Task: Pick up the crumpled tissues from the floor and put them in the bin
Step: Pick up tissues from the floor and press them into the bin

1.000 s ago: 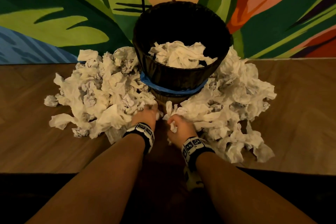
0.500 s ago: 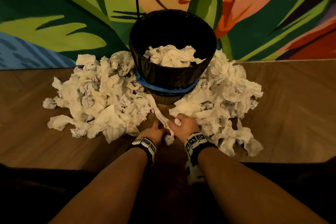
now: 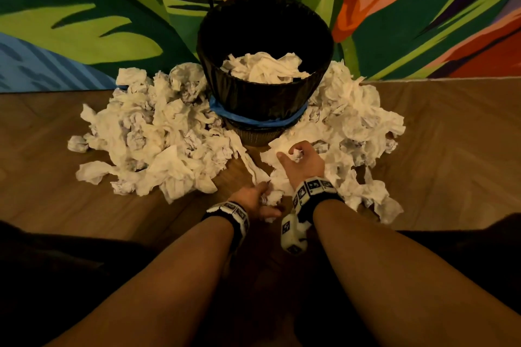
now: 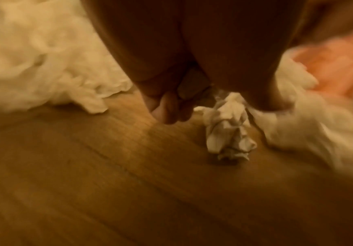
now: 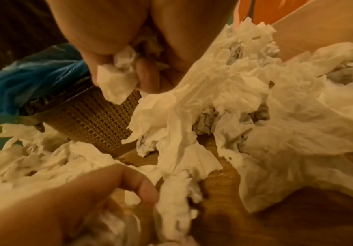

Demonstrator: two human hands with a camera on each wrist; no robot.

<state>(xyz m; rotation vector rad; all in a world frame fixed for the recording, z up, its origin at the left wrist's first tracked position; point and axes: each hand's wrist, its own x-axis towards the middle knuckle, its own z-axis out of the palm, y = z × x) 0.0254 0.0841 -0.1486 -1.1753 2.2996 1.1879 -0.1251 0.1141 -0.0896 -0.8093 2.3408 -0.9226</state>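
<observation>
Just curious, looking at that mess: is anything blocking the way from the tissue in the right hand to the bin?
Nothing visible does. The right hand grips a crumpled tissue just before the bin. The bin's mouth is open, partly filled with tissues; the hand only has to lift over the rim.

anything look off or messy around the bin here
Yes: crumpled white tissues lie heaped on the wooden floor on both sides of the black-lined woven bin, which holds only a small share. Its blue bag edge has slipped down the outside.
</observation>
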